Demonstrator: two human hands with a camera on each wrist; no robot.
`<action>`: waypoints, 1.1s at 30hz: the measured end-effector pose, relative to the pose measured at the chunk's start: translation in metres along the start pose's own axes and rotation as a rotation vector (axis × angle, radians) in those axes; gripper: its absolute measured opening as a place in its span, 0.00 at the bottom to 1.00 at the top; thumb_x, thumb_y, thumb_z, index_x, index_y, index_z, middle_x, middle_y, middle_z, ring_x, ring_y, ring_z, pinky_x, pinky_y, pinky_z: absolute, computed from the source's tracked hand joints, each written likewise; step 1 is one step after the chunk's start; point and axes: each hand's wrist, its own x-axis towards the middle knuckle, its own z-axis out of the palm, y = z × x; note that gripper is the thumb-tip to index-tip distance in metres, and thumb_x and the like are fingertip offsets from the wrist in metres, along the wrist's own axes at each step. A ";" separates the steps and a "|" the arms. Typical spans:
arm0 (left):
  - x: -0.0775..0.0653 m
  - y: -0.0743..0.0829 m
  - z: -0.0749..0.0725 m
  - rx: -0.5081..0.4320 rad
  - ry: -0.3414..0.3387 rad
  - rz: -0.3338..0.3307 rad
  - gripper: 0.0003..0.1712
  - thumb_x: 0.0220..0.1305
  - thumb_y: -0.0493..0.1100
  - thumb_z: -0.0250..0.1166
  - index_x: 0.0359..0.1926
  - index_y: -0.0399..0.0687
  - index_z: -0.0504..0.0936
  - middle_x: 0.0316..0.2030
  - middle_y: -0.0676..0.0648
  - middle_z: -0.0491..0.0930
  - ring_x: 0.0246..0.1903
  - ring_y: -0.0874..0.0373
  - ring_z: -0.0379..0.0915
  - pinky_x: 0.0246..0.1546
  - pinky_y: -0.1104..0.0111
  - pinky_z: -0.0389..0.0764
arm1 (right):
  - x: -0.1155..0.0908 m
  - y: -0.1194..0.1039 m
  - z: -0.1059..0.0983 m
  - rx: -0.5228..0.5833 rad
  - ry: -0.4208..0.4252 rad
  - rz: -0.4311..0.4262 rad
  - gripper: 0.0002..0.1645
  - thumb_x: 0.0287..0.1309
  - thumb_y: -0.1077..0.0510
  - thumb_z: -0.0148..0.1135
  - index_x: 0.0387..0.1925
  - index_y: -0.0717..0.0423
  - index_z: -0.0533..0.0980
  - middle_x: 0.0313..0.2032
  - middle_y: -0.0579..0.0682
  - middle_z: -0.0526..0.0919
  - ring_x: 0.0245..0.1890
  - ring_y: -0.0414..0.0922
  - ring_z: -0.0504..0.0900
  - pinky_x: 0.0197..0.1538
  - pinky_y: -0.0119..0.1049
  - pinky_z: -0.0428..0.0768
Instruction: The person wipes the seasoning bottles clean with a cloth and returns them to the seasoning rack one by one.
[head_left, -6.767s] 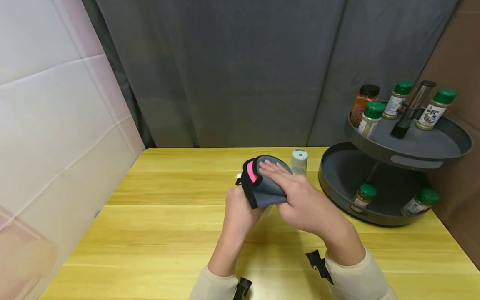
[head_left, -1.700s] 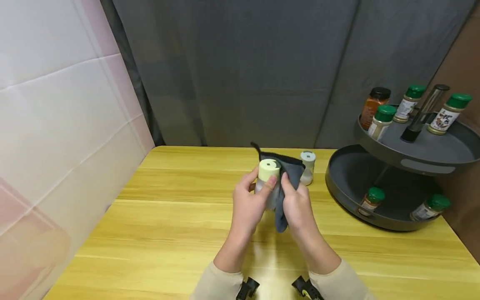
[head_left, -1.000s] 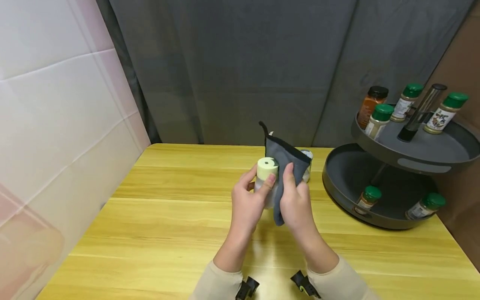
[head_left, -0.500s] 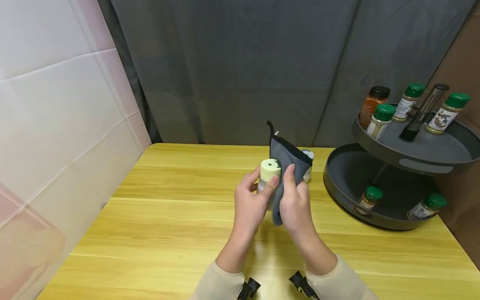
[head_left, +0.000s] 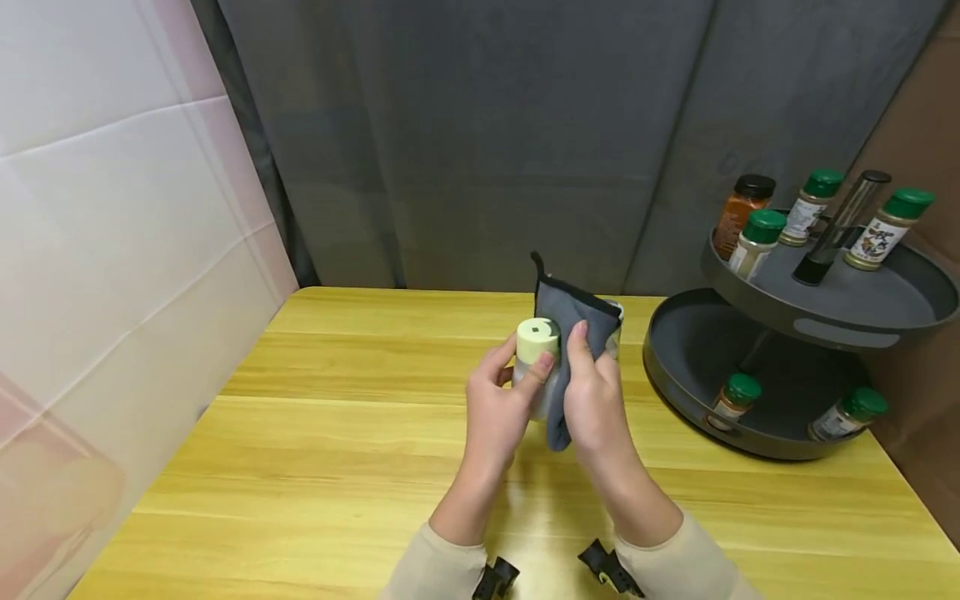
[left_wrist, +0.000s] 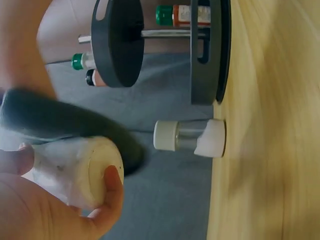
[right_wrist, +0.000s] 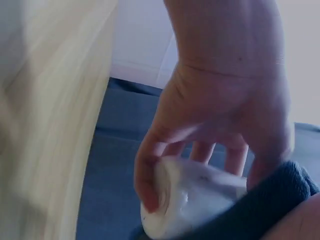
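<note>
In the head view my left hand (head_left: 497, 408) grips a clear seasoning jar (head_left: 537, 340) with a pale yellow-green lid, raised above the table. My right hand (head_left: 597, 407) pinches a grey cloth (head_left: 573, 304) with black trim and a loop, its thumb on the near face. The cloth lies against the jar's right side and hides that part of it. In the left wrist view a finger of my left hand curls over the jar's round end (left_wrist: 102, 167). Behind the cloth, a second jar (left_wrist: 190, 136) with a whitish lid and white contents stands on the table.
To the right stands a two-tier dark grey rotating rack (head_left: 810, 312). Several green-capped spice jars and an orange jar (head_left: 742, 217) with a black cap are on its tiers. A grey curtain (head_left: 465, 150) hangs behind the wooden table (head_left: 337, 467).
Earlier the cloth covered my left hand, with a pink patch showing; now the jar shows and the cloth lies at its right. Over the last second the cloth and hands have shifted only slightly.
</note>
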 end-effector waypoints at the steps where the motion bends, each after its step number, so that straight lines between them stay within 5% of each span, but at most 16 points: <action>1: -0.001 0.000 0.000 -0.007 -0.007 -0.003 0.25 0.64 0.43 0.78 0.62 0.49 0.88 0.51 0.41 0.86 0.38 0.52 0.81 0.35 0.68 0.82 | 0.000 0.000 0.002 -0.007 0.015 -0.049 0.37 0.85 0.37 0.35 0.64 0.63 0.74 0.47 0.58 0.82 0.45 0.44 0.81 0.54 0.30 0.77; 4: 0.000 0.000 0.000 -0.040 -0.020 -0.025 0.25 0.65 0.43 0.77 0.63 0.49 0.87 0.52 0.41 0.86 0.37 0.54 0.80 0.31 0.70 0.82 | -0.007 0.008 0.008 -0.047 0.045 -0.156 0.33 0.86 0.43 0.36 0.68 0.65 0.70 0.49 0.62 0.80 0.46 0.45 0.79 0.54 0.29 0.76; 6: 0.002 0.002 -0.001 -0.051 -0.015 -0.038 0.25 0.65 0.43 0.77 0.63 0.50 0.87 0.54 0.42 0.86 0.39 0.54 0.81 0.31 0.70 0.83 | -0.011 0.017 0.010 -0.073 0.046 -0.154 0.31 0.87 0.46 0.36 0.71 0.64 0.69 0.52 0.61 0.81 0.48 0.43 0.78 0.55 0.29 0.75; 13: 0.006 0.003 -0.007 -0.018 0.015 -0.021 0.27 0.66 0.44 0.76 0.65 0.49 0.86 0.59 0.43 0.85 0.44 0.49 0.82 0.38 0.65 0.84 | -0.004 0.018 0.000 -0.073 -0.006 0.091 0.40 0.84 0.34 0.34 0.56 0.64 0.78 0.40 0.52 0.82 0.39 0.41 0.78 0.49 0.32 0.73; 21: 0.003 0.006 -0.004 0.030 0.007 0.024 0.25 0.65 0.45 0.77 0.63 0.52 0.87 0.54 0.44 0.87 0.42 0.51 0.82 0.41 0.63 0.84 | -0.011 0.025 0.008 -0.131 0.003 -0.127 0.33 0.86 0.43 0.36 0.76 0.62 0.64 0.60 0.61 0.80 0.57 0.48 0.78 0.64 0.33 0.74; 24: 0.006 0.009 -0.006 0.036 0.021 0.030 0.26 0.64 0.44 0.77 0.63 0.51 0.87 0.53 0.44 0.87 0.41 0.51 0.81 0.40 0.62 0.84 | -0.011 0.037 0.008 -0.194 -0.014 -0.045 0.36 0.86 0.40 0.34 0.70 0.65 0.69 0.55 0.59 0.81 0.54 0.49 0.78 0.62 0.38 0.74; 28: 0.006 0.009 -0.007 0.047 0.012 0.028 0.26 0.64 0.45 0.78 0.63 0.51 0.87 0.53 0.44 0.87 0.41 0.51 0.82 0.42 0.61 0.84 | -0.004 0.026 0.001 -0.192 -0.051 0.058 0.42 0.84 0.34 0.30 0.63 0.64 0.76 0.50 0.60 0.82 0.49 0.49 0.79 0.59 0.41 0.73; 30: 0.003 0.008 -0.005 0.051 -0.006 0.018 0.26 0.64 0.45 0.78 0.63 0.52 0.87 0.52 0.43 0.87 0.41 0.52 0.82 0.42 0.62 0.84 | -0.002 0.014 0.000 -0.135 -0.036 0.016 0.41 0.84 0.34 0.30 0.65 0.63 0.74 0.53 0.61 0.82 0.51 0.48 0.79 0.61 0.38 0.73; 33: 0.000 0.007 -0.001 0.058 -0.038 0.010 0.26 0.64 0.46 0.78 0.63 0.52 0.87 0.50 0.43 0.87 0.39 0.53 0.81 0.37 0.66 0.83 | -0.004 0.007 0.003 -0.074 0.016 -0.167 0.35 0.86 0.40 0.32 0.66 0.63 0.70 0.47 0.61 0.80 0.46 0.46 0.78 0.56 0.31 0.74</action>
